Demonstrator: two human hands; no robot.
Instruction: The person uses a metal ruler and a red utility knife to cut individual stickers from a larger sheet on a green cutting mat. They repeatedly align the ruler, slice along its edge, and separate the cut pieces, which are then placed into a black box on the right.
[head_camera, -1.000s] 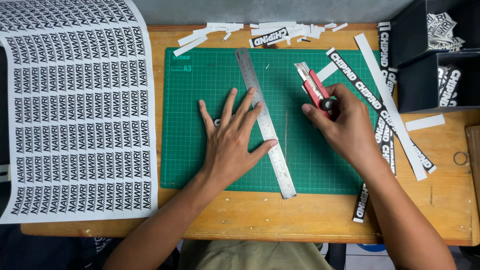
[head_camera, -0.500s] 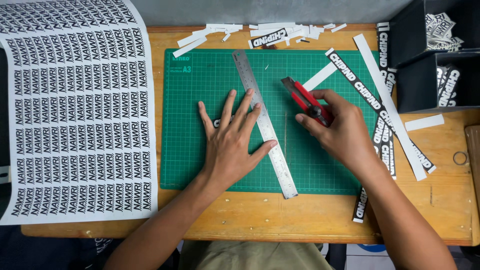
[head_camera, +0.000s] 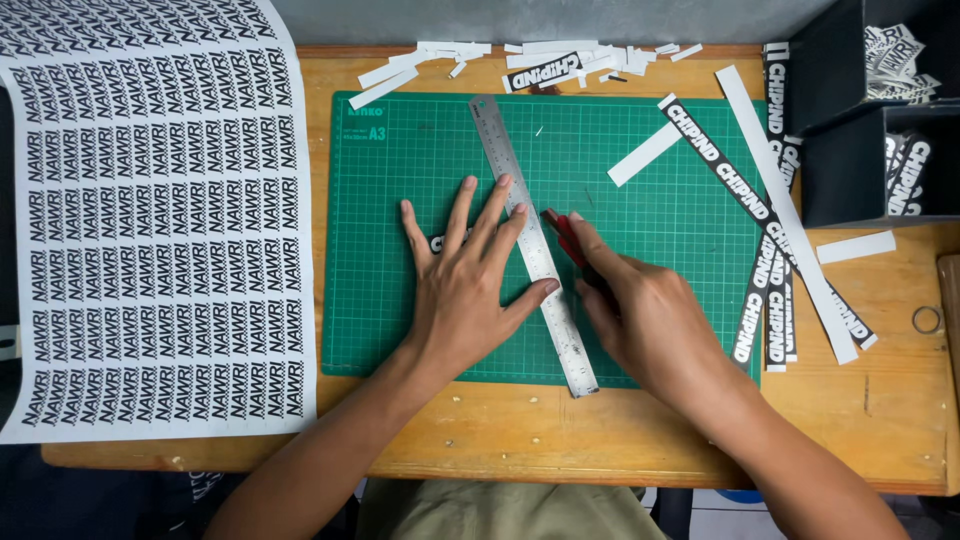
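Left hand (head_camera: 465, 290) lay flat, fingers spread wide, pressing the steel ruler (head_camera: 532, 245) down on the green cutting mat (head_camera: 400, 300), with a small printed sticker piece (head_camera: 438, 241) peeking out under my fingers. Right hand (head_camera: 640, 320), just right of the ruler, was closed around a red utility knife (head_camera: 563, 236), its tip touching the ruler's right edge near my left fingertips. Further right of that hand lay black printed strips (head_camera: 765, 290) and white offcuts (head_camera: 645, 153); left of my left hand hung a big sticker sheet (head_camera: 150, 220).
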